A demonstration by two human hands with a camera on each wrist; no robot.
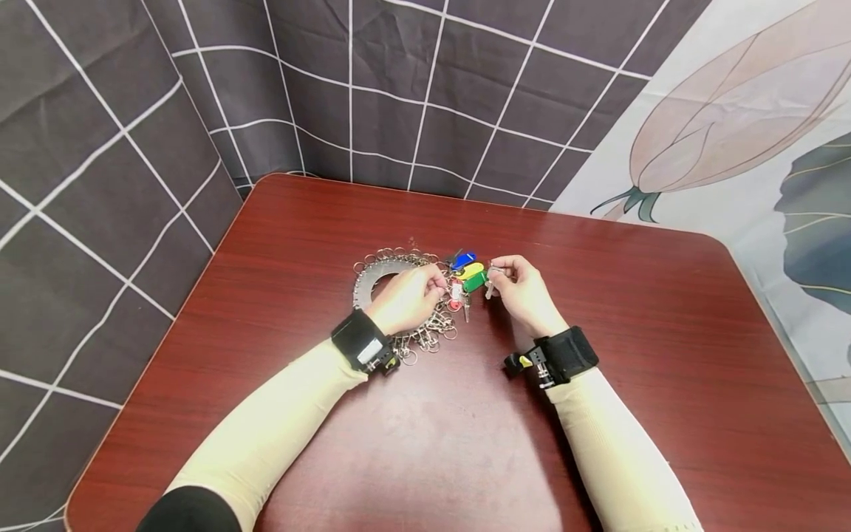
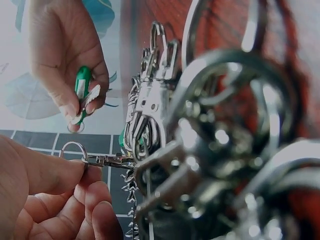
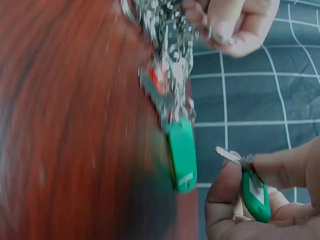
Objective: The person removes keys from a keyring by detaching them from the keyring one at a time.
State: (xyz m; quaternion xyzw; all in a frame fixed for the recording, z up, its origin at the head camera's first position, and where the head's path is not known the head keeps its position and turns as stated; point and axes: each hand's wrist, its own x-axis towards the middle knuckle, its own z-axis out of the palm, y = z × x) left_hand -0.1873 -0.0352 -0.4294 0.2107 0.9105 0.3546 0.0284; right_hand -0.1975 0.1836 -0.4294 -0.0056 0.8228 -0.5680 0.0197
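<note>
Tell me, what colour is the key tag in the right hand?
Green key tag, clearest in the right wrist view.

Person, two arms in head view. Both forearms covered by close-fitting cream sleeves running from wrist to above the elbow. Left sleeve point(image 1: 266, 428) ends at a black garment edge near the lower frame border; right sleeve point(image 1: 618, 458) runs off frame. Hands bare: left hand point(image 1: 405, 299), right hand point(image 1: 525, 295). No rings or gloves visible.

Each wrist carries a wide black strap. Left wrist strap point(image 1: 361, 340) bears a small light-coloured label and a small dark module on its underside. Right wrist strap point(image 1: 565, 355) has a black module with metallic parts and a small yellow mark.
</note>
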